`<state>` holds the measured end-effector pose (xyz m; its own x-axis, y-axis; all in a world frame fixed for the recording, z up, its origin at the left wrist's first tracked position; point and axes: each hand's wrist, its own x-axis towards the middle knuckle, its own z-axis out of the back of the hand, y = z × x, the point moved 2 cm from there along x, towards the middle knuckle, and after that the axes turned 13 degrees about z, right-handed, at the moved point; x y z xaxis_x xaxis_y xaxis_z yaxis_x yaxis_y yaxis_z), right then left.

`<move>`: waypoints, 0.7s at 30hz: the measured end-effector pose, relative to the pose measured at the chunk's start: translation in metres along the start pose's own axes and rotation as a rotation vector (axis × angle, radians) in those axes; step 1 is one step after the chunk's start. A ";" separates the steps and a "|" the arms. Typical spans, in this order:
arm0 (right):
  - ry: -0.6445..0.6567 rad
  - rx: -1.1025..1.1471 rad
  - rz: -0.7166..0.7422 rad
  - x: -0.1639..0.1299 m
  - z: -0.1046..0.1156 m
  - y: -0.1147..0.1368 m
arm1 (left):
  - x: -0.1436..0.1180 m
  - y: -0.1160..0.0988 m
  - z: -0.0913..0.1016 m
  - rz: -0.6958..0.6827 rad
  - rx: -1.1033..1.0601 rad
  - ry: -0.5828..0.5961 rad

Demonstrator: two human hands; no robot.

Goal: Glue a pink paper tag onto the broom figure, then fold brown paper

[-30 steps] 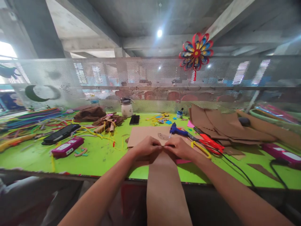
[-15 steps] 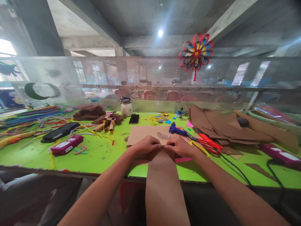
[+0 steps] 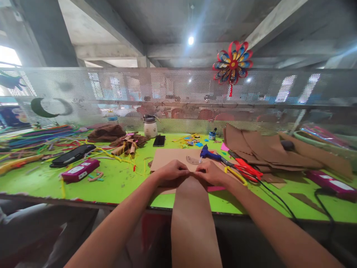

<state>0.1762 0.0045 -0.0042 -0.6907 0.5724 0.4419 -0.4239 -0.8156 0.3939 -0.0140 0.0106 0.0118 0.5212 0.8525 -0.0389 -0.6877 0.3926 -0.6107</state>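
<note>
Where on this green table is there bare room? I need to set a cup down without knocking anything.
The widest bare green patch lies between the pink box and the left hand. Another runs along the near edge, right of the right hand, crossed by a black cord. The pipe cleaners and cardboard stack crowd their areas.

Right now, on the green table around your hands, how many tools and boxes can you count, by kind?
Hot-glue gun, blue: 1
Scissors, one red-handled, one yellow-handled: 2
Magenta boxes, one left, one right: 2
Phones, dark: 1
Total: 6
Both hands, left and right, pinch the brown paper strip.
</note>
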 end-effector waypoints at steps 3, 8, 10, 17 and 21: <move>0.004 -0.008 -0.003 0.001 0.000 -0.001 | 0.000 0.000 0.000 0.007 -0.018 -0.003; 0.022 -0.024 0.010 0.003 -0.001 -0.002 | 0.000 -0.001 0.002 0.038 -0.022 0.021; 0.024 -0.027 0.022 0.003 -0.001 -0.003 | 0.000 -0.001 0.002 0.036 -0.024 0.026; 0.030 -0.060 0.042 0.001 0.000 -0.001 | 0.000 -0.001 0.001 0.054 -0.034 0.028; 0.029 -0.073 0.051 0.001 0.000 -0.001 | -0.001 -0.003 0.002 0.047 -0.051 0.043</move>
<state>0.1761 0.0053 -0.0040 -0.7288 0.5280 0.4360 -0.4287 -0.8483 0.3107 -0.0139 0.0092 0.0156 0.5108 0.8536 -0.1023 -0.6862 0.3331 -0.6467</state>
